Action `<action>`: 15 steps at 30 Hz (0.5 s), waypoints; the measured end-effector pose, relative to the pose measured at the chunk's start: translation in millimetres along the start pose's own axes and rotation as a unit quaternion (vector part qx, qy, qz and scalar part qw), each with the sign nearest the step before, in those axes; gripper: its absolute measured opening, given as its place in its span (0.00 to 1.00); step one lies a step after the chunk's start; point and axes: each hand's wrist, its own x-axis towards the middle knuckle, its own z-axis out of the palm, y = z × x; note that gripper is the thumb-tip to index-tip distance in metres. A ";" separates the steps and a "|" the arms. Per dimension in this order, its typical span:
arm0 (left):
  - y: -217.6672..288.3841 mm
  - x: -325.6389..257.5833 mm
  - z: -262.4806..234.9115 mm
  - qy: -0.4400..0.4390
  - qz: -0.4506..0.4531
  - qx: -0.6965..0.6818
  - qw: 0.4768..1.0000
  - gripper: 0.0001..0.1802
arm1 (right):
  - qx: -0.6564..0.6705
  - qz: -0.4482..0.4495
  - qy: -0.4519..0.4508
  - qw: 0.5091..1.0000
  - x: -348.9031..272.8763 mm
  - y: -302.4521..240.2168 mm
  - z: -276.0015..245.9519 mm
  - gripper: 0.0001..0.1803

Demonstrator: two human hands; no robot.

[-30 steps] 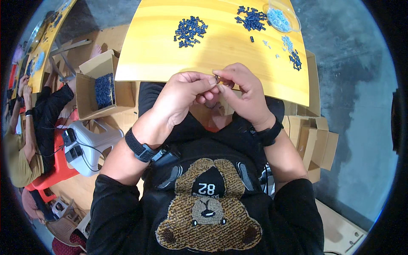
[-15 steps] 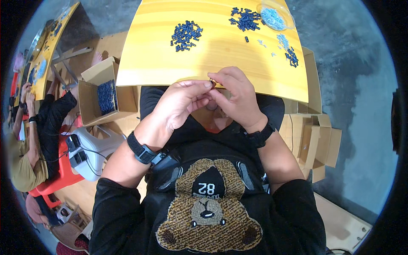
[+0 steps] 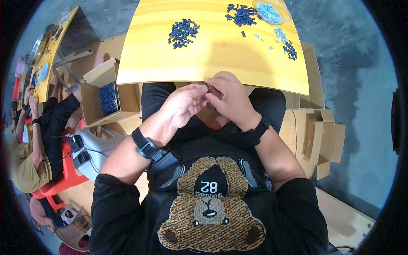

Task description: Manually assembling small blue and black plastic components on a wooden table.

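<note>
Whatever the left hand and right hand pinch between them is hidden by the fingers. Pieces in the small dark parts pile are too tiny to identify. The clear bowl is cut off at the top edge.

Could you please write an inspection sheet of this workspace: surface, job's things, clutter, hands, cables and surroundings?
Surface: yellow wooden table, set in front of the person's lap.
Job's things: a tiny part pinched between both hands at the table's near edge; too small to tell its kind.
Clutter: three piles of small dark blue parts, a clear dish of pale pieces, a few loose pieces beside it.
Hands: left hand and right hand meet fingertip to fingertip; each wrist wears a black band.
Cables: nothing seen on the table.
Surroundings: open cardboard box of dark parts at the left, flat cartons at the right, another person seated at a second table.
</note>
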 end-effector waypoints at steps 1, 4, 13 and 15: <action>-1.0 1.5 1.8 0.013 -0.005 -0.002 1.000 0.05 | 0.001 0.001 0.001 1.000 -0.9 0.6 2.1 0.12; -2.0 5.9 6.2 0.030 0.010 -0.029 0.999 0.06 | -0.009 0.027 0.021 0.999 0.4 2.3 7.0 0.13; -9.2 4.9 0.5 0.050 -0.014 -0.062 0.997 0.07 | -0.026 0.051 0.038 0.998 -3.0 -0.9 7.8 0.10; -8.7 3.3 0.9 0.055 -0.018 -0.055 0.997 0.07 | -0.048 0.061 0.042 0.996 -5.8 -1.5 8.9 0.10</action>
